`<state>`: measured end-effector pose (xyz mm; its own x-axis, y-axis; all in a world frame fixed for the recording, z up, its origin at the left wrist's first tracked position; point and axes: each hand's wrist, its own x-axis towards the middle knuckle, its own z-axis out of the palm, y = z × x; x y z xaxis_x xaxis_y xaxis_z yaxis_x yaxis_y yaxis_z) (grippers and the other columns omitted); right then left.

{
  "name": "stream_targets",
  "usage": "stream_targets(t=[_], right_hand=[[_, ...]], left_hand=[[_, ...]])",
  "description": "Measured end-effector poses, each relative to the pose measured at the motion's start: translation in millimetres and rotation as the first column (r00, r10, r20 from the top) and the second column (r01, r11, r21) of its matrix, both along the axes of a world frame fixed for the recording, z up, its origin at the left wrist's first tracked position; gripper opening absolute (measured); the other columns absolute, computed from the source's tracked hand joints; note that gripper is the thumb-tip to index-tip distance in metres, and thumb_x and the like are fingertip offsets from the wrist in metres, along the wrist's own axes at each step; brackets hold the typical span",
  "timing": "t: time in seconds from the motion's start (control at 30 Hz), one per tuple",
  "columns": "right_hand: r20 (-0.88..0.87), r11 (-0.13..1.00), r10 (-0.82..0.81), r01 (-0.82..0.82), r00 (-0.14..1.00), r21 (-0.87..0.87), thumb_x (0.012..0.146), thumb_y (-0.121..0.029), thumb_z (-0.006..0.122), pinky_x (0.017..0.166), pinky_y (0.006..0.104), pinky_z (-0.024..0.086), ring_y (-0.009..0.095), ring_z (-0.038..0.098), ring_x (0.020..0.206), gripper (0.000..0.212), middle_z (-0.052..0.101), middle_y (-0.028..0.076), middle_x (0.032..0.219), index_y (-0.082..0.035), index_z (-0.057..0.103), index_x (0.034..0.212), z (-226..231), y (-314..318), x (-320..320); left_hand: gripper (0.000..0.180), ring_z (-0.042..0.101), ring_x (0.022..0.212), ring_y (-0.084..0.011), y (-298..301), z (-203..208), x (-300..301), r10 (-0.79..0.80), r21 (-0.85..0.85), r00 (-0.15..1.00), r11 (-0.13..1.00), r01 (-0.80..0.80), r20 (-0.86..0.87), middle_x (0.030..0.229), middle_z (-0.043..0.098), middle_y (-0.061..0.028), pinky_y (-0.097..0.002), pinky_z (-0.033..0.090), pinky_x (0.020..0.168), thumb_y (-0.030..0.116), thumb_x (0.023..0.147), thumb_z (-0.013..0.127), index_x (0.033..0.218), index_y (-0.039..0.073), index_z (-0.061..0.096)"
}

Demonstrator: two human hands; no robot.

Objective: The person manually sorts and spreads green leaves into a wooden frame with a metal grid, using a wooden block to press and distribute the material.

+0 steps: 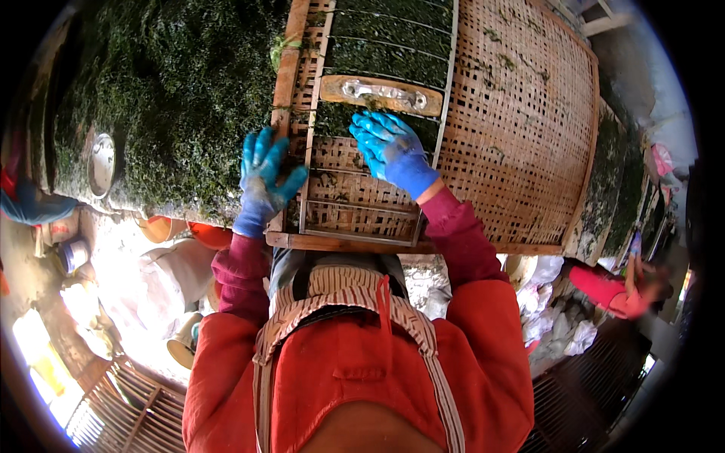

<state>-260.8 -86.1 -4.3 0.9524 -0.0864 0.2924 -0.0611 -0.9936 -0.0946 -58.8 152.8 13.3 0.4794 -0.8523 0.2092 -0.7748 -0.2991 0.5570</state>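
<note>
Strands of dark green weed (pixel 389 45) lie inside a long metal frame (pixel 359 238) on a woven mat (pixel 521 136), straight ahead of us in the head view. They lie thick at the far end and thin out to bare weave near our body. Our right grip (pixel 389 146), a blue-gloved hand, is unclenched, fingers slightly bent and close together over the near edge of the weed; we see nothing held in it. Our left grip (pixel 266 177) is spread wide over the mat's wooden edge (pixel 290 68), grasping nothing; whether its thumb touches the frame, we cannot tell.

To level the layer well, we judge it best to keep the right palm flat and the pressure light, easing strands along without dragging clumps, and to let the left side steady the frame. A handled wooden block (pixel 381 95) lies across the frame just beyond our right fingertips, limiting any forward sweep, and the cross-bars (pixel 362 208) could snag strands.

To our left rises a broad heap of weed (pixel 174 98), with a pale round dish (pixel 102 166) on it. Below are a red basin (pixel 209 235) and pale sacks (pixel 174 275). Far right, well apart, is a co-worker (pixel 623 298) in red.
</note>
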Motion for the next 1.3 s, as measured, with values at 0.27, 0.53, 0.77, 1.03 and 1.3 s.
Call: stream_targets(t=[0.27, 0.53, 0.77, 1.03, 1.3], right_hand=[[0.089, 1.0, 0.017, -0.015, 0.996, -0.023, 0.091, -0.019, 0.066, 0.11, 0.0418, 0.048, 0.025, 0.058, 0.129, 0.049, 0.057, 0.01, 0.145, -0.011, 0.06, 0.139, -11.1, 23.3, 50.4], [0.212, 0.989, -0.115, 0.092, 0.971, 0.114, 0.089, -0.036, 0.067, 0.126, 0.0584, 0.014, 0.034, 0.028, 0.153, 0.068, 0.04, 0.015, 0.16, -0.01, 0.049, 0.15, 46.4, 45.6, 77.0], [-0.243, 0.984, -0.145, 0.166, 0.959, 0.069, 0.087, -0.012, 0.064, 0.126, 0.0504, 0.019, 0.036, 0.031, 0.152, 0.027, 0.044, 0.013, 0.158, -0.009, 0.067, 0.113, 44.1, 41.8, 106.8], [0.135, 0.78, -0.469, 0.337, 0.873, 0.527, 0.084, -0.001, 0.068, 0.102, 0.0444, 0.054, 0.036, 0.059, 0.127, 0.045, 0.059, 0.012, 0.142, -0.009, 0.068, 0.128, 58.9, -32.6, -56.0], [-0.56, 0.94, -0.338, 0.296, 0.756, -0.168, 0.102, -0.042, 0.048, 0.13, 0.0438, 0.008, 0.026, 0.033, 0.151, 0.052, 0.037, 0.001, 0.164, -0.016, 0.054, 0.147, 41.8, -16.4, -75.7]], left_hand=[[0.05, 0.06, 0.11, -0.0284, 8.9, -29.8, 23.0, -0.134, -0.384, 0.499, 0.811, -0.441, -0.856, 0.145, 0.053, -0.0159, -0.0411, 0.052, 0.095, 0.024, 0.088, 0.077, 0.132, 0.007, 0.061], [0.036, 0.057, 0.111, -0.019, 113.4, -37.9, 152.8, 0.535, -0.452, 0.644, 0.458, -0.765, -0.547, 0.122, 0.058, -0.0099, -0.0333, 0.055, 0.091, -0.002, 0.096, 0.066, 0.13, 0.001, 0.059], [0.022, 0.058, 0.124, -0.0201, 63.7, -48.4, 76.0, 0.436, -0.371, 0.721, 0.645, -0.668, -0.538, 0.136, 0.061, -0.0138, -0.0318, 0.047, 0.106, -0.004, 0.091, 0.071, 0.113, -0.002, 0.073], [0.029, 0.064, 0.117, -0.026, 75.8, -31.2, 88.3, 0.469, -0.46, 0.861, 0.731, -0.504, -0.197, 0.128, 0.067, -0.0158, -0.0357, 0.049, 0.103, -0.001, 0.093, 0.07, 0.122, 0.0, 0.069], [0.04, 0.056, 0.131, -0.0388, -122.3, 34.7, 36.3, -0.129, -0.402, 0.967, 0.891, 0.209, 0.218, 0.135, 0.065, -0.0158, -0.0494, 0.042, 0.114, 0.014, 0.089, 0.074, 0.128, 0.008, 0.068]])
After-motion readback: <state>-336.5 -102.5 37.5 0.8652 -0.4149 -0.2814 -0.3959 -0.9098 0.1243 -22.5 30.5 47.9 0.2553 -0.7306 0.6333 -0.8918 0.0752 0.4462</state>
